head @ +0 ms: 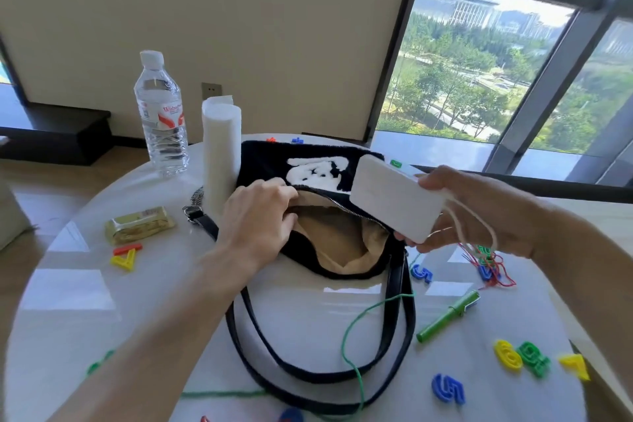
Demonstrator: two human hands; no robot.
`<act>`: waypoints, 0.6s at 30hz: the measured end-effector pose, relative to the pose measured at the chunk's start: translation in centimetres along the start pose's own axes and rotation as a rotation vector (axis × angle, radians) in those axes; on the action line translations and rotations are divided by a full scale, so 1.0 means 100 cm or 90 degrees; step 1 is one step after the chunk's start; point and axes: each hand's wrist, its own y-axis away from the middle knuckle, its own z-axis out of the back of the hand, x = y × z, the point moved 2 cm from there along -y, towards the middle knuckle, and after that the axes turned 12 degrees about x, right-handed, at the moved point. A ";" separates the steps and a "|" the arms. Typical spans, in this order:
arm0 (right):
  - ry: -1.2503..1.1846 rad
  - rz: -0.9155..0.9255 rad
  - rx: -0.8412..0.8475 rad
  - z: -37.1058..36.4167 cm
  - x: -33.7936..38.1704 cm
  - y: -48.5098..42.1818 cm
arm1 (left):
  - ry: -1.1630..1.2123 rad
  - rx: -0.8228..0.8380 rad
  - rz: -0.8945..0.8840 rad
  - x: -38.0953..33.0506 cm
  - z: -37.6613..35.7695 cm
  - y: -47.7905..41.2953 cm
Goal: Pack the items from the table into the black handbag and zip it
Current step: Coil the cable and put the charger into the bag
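With left hand [257, 212] gripping handbag [263, 161] rim, right hand [479, 212] holds box [394, 202].

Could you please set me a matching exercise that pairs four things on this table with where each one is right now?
Things:
1. water bottle
2. white box
3. green pen
4. gold packet

Places:
A. lying on the table, left of the black handbag
B. held in the right hand over the open handbag
C. standing upright at the table's far left
D. lying on the table, right of the handbag

Pairs: 1-C, 2-B, 3-D, 4-A
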 end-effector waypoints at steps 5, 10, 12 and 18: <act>0.250 -0.101 -0.050 -0.045 0.004 -0.027 | 0.044 -0.051 -0.054 -0.005 0.003 -0.003; 0.559 -0.151 -0.169 -0.068 -0.006 -0.085 | 0.025 -0.030 -0.114 -0.009 0.009 -0.003; 0.617 -0.102 -0.213 -0.073 -0.012 -0.107 | 0.026 -0.022 -0.123 -0.011 0.010 -0.004; 0.803 0.022 -0.268 -0.079 -0.015 -0.158 | 0.031 -0.019 -0.123 -0.014 0.010 -0.004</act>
